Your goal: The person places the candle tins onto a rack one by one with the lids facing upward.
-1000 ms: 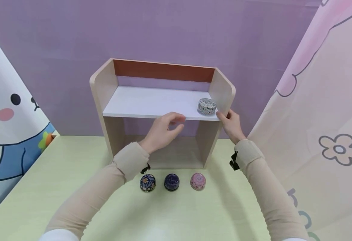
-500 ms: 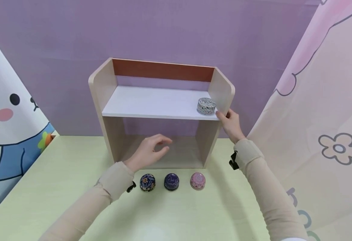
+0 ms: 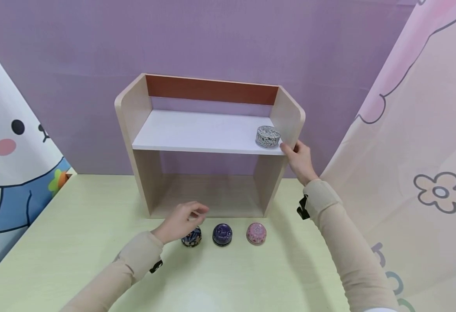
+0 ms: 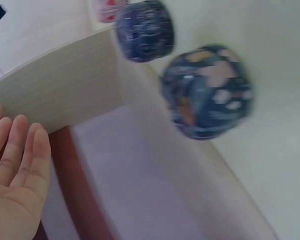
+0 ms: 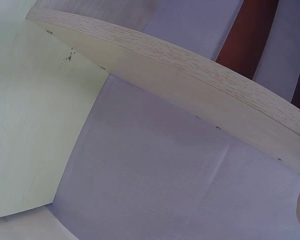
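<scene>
My left hand is above the table, loosely bent and holding nothing. It partly covers a small round dark floral tin in the head view. In the left wrist view, this floral tin appears whole, apart from the fingers. A purple tin and a pink tin stand to its right in a row. My right hand grips the right side panel of a small wooden shelf unit, thumb at the front edge. Near that thumb, a black-and-white patterned tin sits on the white upper shelf.
The shelf unit's lower compartment opens toward me, behind the row of tins. A pale green tabletop lies beneath everything. Purple cloth hangs behind, with printed curtains on the left and right.
My left hand has come down and leftward from the upper shelf's front edge to the dark floral tin. My right hand keeps its grip on the side panel. The tins have stayed put.
</scene>
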### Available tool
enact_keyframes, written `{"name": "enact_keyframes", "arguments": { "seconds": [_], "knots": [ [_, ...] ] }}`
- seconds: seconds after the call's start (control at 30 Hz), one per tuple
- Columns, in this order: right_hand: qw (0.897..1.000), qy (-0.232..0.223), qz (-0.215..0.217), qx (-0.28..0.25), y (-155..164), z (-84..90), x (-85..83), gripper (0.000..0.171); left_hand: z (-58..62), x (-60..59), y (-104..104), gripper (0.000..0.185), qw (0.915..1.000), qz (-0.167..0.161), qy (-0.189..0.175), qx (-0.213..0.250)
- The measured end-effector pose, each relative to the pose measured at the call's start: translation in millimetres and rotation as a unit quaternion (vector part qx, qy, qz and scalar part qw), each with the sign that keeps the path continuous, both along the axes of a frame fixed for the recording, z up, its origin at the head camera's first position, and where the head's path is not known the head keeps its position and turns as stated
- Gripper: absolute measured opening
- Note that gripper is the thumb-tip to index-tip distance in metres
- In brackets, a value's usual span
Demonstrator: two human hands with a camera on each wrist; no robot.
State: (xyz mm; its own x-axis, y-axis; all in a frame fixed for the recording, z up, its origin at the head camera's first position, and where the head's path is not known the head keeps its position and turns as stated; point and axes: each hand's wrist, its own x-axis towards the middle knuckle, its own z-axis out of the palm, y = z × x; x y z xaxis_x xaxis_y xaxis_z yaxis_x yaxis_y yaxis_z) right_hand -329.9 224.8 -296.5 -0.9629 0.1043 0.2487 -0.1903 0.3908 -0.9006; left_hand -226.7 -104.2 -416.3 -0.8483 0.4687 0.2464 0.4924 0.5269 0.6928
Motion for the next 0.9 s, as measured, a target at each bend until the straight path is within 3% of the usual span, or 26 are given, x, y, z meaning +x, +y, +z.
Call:
{"name": "enact_keyframes", "arguments": {
  "seconds": [0.23, 0.4, 0.53, 0.67, 0.77, 0.9],
  "knots": [
    [1.0, 0.0, -0.003, 0.0, -1, -0.1, -0.1, 0.048, -22.2, 3.0, -7, 0.026, 0.9971, -0.013, 0.036, -0.066],
    [1.0, -0.003, 0.0, -0.004, -1, -0.2, -0.2, 0.049, -34.6, 5.5, -11, 0.03, 0.9858, -0.025, 0.074, -0.149],
    [1.0, -0.004, 0.004, -0.009, 0, -0.5, 0.0, 0.049, -43.3, 7.0, -13, 0.033, 0.9663, -0.048, 0.135, -0.213],
    [1.0, -0.003, 0.003, -0.009, -1, -0.4, 0.2, 0.049, -53.2, 5.5, -14, 0.038, 0.934, -0.069, 0.211, -0.28],
    [1.0, -0.005, 0.002, -0.007, -1, 0.0, 0.6, 0.05, -59.9, 3.7, -15, 0.044, 0.9117, -0.078, 0.239, -0.325],
    [1.0, -0.009, -0.001, -0.011, -1, 1.2, 0.7, 0.049, -65.3, 1.0, -13, 0.044, 0.8887, -0.086, 0.264, -0.365]
  ]
}}
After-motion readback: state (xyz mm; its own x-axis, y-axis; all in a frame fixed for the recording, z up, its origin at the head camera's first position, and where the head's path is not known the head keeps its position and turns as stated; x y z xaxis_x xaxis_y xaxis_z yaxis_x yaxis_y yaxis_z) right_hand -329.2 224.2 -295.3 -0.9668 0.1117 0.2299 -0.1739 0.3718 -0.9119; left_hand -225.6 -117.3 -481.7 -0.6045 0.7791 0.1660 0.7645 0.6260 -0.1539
